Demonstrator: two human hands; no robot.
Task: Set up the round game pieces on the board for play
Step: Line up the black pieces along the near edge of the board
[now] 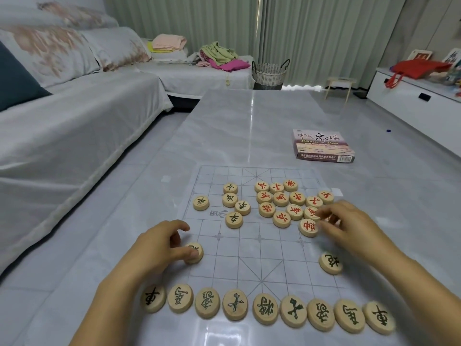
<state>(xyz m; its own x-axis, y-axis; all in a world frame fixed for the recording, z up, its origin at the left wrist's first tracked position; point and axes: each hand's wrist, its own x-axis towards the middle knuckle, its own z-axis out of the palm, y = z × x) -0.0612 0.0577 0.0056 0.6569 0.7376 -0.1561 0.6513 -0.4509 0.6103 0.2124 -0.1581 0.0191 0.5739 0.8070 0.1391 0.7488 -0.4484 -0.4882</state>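
Now the left hand (159,243) pinches a flat piece (197,246), the right hand (349,226) a red piece (310,211). The row (264,309) runs sideways.

The left hand (159,243) and the right hand (349,226) are both bare. Back from the fingers (174,224), each wrist runs into a bare forearm (112,295), uncovered down to the picture's lower edge. The left thumb's nail (194,254), just below those fingers, is short and plain. The right fingertips are blurred.
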